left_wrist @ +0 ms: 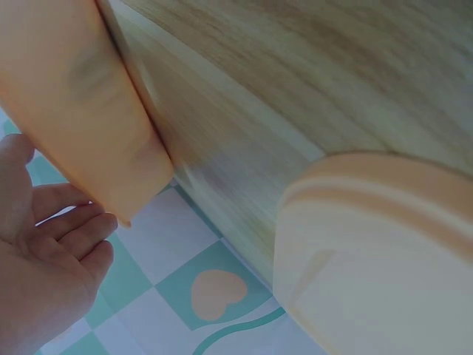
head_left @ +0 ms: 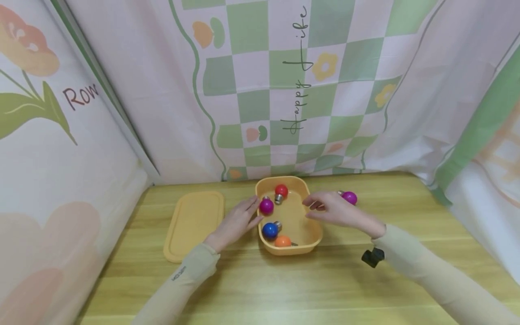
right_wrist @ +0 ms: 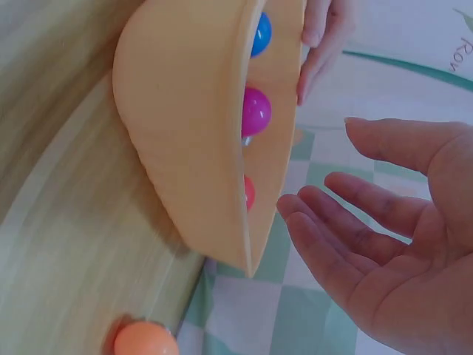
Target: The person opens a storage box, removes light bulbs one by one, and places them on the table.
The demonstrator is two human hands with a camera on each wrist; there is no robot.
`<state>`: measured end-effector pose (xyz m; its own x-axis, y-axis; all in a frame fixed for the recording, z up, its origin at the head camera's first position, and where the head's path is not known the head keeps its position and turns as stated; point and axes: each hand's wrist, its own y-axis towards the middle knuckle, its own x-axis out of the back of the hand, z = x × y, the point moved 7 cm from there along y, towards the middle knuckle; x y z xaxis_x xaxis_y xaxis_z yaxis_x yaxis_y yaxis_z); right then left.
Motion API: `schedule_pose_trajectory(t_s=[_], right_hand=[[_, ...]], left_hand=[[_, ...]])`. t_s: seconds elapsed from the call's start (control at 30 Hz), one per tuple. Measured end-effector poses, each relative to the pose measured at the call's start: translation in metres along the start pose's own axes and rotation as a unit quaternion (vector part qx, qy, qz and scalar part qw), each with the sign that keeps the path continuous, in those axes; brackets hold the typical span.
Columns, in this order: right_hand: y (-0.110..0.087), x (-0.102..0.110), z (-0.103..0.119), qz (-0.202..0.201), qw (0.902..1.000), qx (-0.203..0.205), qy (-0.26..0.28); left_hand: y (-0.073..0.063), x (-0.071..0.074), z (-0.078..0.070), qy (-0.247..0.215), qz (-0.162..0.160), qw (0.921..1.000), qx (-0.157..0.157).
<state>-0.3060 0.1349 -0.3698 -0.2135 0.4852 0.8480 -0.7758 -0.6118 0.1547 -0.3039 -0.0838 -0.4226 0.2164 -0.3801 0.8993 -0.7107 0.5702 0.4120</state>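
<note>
A yellow plastic box (head_left: 317, 232) stands on the table with several light bulbs inside: a red bulb (head_left: 281, 191), a purple bulb (head_left: 266, 206), a blue bulb (head_left: 270, 230) and an orange bulb (head_left: 283, 241). My left hand (head_left: 237, 221) is at the box's left rim, fingers loosely extended; in the left wrist view its fingertips are right at the rim. Over the right rim hovers my right hand (head_left: 331, 208), holding nothing, its fingers bent a little and apart. Just beyond that hand lies another purple bulb (head_left: 350, 197) on the table.
Left of the box, a flat yellow lid (head_left: 195, 225) lies on the wooden table (head_left: 252, 289). The right wrist view shows an orange bulb (right_wrist: 145, 340) outside the box. A checkered curtain (head_left: 284, 90) hangs behind the table's back edge.
</note>
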Motion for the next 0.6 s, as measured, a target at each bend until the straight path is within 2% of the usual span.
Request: schedule_pose_trajectory(t_s=[0.2, 0.43, 0.6], right_hand=[[0.002, -0.017, 0.005, 0.043, 0.999, -0.012, 0.008], [0.005, -0.038, 0.012, 0.095, 0.9949, 0.006, 0.031], [0.007, -0.05, 0.015, 0.125, 0.991, -0.003, 0.046]], left_hand=[[0.001, -0.002, 0.001, 0.004, -0.003, 1.0, -0.006], [0.002, -0.002, 0.002, -0.001, -0.006, 1.0, -0.007], [0.002, -0.003, 0.003, -0.001, -0.001, 1.0, -0.004]])
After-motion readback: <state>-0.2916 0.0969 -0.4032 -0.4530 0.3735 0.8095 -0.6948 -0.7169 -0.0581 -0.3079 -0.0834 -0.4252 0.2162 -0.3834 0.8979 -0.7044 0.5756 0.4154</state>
